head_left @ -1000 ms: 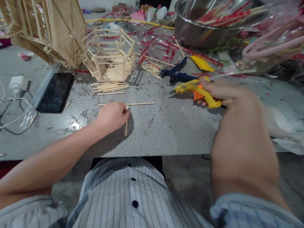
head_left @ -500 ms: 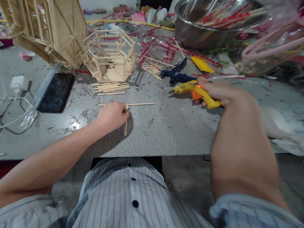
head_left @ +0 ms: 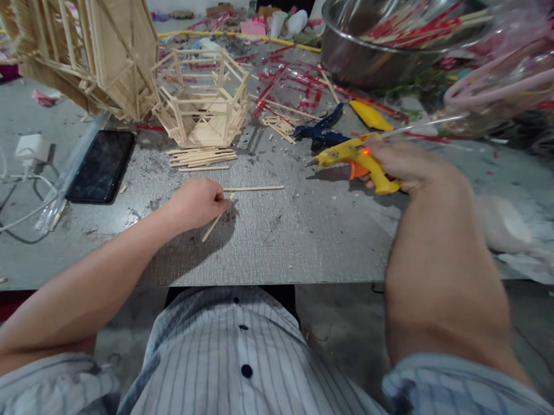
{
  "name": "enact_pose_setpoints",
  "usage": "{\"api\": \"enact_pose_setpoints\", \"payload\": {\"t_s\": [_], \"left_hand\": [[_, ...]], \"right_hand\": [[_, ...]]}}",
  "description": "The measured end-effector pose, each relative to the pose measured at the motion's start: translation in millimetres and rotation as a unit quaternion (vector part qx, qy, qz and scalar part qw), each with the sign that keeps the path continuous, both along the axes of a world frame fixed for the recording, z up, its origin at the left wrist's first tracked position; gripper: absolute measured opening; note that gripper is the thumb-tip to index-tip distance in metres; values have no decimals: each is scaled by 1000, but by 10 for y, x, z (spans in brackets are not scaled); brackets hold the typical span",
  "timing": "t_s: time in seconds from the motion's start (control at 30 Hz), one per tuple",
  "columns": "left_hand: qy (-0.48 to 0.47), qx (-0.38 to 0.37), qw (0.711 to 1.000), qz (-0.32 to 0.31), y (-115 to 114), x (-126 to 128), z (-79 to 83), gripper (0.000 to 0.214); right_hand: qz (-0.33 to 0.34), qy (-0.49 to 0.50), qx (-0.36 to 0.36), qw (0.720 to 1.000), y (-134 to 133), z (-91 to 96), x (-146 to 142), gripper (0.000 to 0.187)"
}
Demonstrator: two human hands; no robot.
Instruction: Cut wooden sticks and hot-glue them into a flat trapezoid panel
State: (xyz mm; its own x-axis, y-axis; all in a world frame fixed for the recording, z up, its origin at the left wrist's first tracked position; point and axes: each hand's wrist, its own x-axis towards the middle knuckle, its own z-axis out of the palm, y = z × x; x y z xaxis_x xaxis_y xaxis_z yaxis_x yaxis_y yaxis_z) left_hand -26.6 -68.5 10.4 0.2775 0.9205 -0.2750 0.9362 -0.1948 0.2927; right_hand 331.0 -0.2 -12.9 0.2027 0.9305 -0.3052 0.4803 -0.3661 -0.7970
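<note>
My left hand [head_left: 200, 202] is closed round a short wooden stick [head_left: 213, 226], which slants down and left from under the fingers. Just behind the fingertips, a longer wooden stick [head_left: 256, 188] lies across the table, its left part hidden by the hand. My right hand [head_left: 393, 161] grips a yellow glue gun [head_left: 348, 153] with an orange trigger, a red light glowing on it and its nozzle pointing left. Beyond the left hand rests a pile of wooden sticks [head_left: 202, 157]. Behind that pile stands a small open stick frame [head_left: 203, 104].
A large stick model [head_left: 117, 55] rises at the back left, with a phone [head_left: 102, 167] and a white charger [head_left: 29, 148] before it. Blue-handled pliers [head_left: 322, 128] lie beyond the glue gun. A steel bowl [head_left: 367, 59] and a pink basket [head_left: 486, 88] occupy the back right.
The short stick in my left hand has swung from nearly upright in view to a slant toward the lower left. My left hand has shifted slightly left; the glue gun has tilted a little.
</note>
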Motion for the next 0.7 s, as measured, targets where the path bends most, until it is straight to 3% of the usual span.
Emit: {"api": "enact_pose_setpoints", "payload": {"t_s": [0.1, 0.37, 0.7], "left_hand": [[-1, 6, 1000, 6, 9, -19, 6, 28], [7, 13, 1000, 4, 3, -3, -11, 26], [-77, 101, 991, 39, 31, -180, 205, 23]], "right_hand": [[-49, 6, -26, 998, -24, 60, -87, 44], [-43, 55, -1, 998, -87, 156, -243, 41], [-51, 104, 25, 993, -21, 85, -236, 55]]}}
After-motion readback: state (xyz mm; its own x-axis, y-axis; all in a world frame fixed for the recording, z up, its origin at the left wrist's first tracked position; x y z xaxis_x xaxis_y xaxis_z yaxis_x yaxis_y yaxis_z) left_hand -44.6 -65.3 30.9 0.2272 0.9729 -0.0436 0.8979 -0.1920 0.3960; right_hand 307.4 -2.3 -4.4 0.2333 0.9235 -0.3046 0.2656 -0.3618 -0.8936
